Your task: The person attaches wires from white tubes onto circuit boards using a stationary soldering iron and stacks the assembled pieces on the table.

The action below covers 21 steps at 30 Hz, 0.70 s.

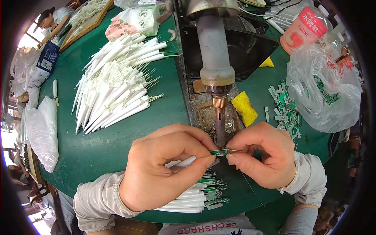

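Observation:
My left hand (168, 164) pinches a small green circuit board (215, 152) between thumb and forefinger. A white tube (185, 162) lies under its curled fingers, partly hidden. Right at the board is the lower tip of an upright soldering iron (220, 121); whether it touches cannot be made out. From the other side my right hand (266, 154) closes thumb and forefinger on a thin wire (252, 188), whose long end trails down toward the table edge. Below my left hand, several white tubes with green boards at their ends (190, 197) lie side by side.
A heap of white tubes with thin leads (113, 86) covers the left of the green table (156, 121). Loose green boards (285, 105) lie at right beside a clear plastic bag (323, 90). A yellow sponge (244, 109) sits by the iron's stand. Another person (58, 21) works far left.

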### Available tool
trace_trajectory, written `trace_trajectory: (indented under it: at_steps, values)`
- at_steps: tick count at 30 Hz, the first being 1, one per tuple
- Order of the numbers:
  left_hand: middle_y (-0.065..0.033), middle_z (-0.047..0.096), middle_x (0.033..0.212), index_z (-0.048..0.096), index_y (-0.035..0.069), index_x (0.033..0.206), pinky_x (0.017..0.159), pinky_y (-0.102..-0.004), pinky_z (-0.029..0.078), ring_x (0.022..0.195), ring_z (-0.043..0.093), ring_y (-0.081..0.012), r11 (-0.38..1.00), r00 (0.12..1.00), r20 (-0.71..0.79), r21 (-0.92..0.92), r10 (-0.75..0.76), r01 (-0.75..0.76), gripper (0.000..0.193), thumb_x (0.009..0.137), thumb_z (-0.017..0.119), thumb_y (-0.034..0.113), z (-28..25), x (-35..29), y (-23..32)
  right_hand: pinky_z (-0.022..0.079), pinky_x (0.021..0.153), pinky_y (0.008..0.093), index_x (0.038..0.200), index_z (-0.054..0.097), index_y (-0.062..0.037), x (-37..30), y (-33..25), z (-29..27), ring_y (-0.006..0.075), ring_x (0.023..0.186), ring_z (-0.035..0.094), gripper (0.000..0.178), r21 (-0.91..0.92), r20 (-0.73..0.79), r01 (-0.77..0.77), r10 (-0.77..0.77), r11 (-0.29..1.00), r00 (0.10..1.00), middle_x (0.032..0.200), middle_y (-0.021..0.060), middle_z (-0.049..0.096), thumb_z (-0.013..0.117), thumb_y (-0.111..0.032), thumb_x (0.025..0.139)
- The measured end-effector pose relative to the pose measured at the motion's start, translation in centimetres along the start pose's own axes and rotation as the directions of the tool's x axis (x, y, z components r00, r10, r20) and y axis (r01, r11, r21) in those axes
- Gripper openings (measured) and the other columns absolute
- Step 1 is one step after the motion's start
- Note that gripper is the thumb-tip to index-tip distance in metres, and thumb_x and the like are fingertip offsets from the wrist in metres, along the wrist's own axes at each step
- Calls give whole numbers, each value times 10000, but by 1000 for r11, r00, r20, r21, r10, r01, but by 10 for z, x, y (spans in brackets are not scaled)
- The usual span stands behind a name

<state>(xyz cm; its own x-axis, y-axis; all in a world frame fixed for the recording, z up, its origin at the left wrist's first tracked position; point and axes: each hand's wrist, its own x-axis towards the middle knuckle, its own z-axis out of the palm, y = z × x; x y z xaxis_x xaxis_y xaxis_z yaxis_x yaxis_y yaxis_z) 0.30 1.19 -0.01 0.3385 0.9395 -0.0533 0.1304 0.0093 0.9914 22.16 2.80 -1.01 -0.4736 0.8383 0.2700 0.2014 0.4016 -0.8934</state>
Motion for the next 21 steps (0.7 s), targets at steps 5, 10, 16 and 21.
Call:
trace_trajectory:
  at_steps: [5, 10, 16, 21]
  values:
    - [-153, 611, 1002, 648, -68, 832, 750, -247, 529, 850, 632, -156, 999, 1000, 6, -24, 27, -27, 57, 790, 684, -82, -1, 0, 1, 424, 473, 202, 949, 631, -11, 1, -1, -1, 72, 541, 572, 166, -12, 7, 15, -15, 1000, 1000, 742, 48, 641, 703, 11, 801]
    - [-145, 614, 1000, 652, -62, 838, 767, -254, 537, 867, 634, -152, 998, 997, 30, 15, -64, 64, 52, 796, 678, -78, -2, -2, 0, 397, 450, 217, 936, 632, -10, 2, 2, 2, 77, 502, 535, 153, -12, 45, 17, -16, 1000, 999, 711, 46, 616, 700, 13, 800]
    - [-136, 614, 999, 653, -58, 837, 777, -253, 543, 866, 636, -145, 998, 997, 20, -11, -70, 70, 46, 800, 674, -75, -1, -2, 0, 394, 448, 213, 924, 634, -13, 1, 2, 2, 74, 504, 535, 147, -3, 47, -4, 4, 1000, 999, 699, 40, 605, 701, 16, 796]
    - [-136, 612, 1002, 652, -57, 834, 768, -247, 546, 863, 636, -138, 996, 995, 38, 19, -92, 91, 42, 801, 672, -76, -1, -2, 2, 416, 455, 238, 907, 635, -20, 1, -2, 1, 97, 514, 553, 162, 0, 92, -63, 63, 998, 994, 702, 43, 604, 716, 19, 773]
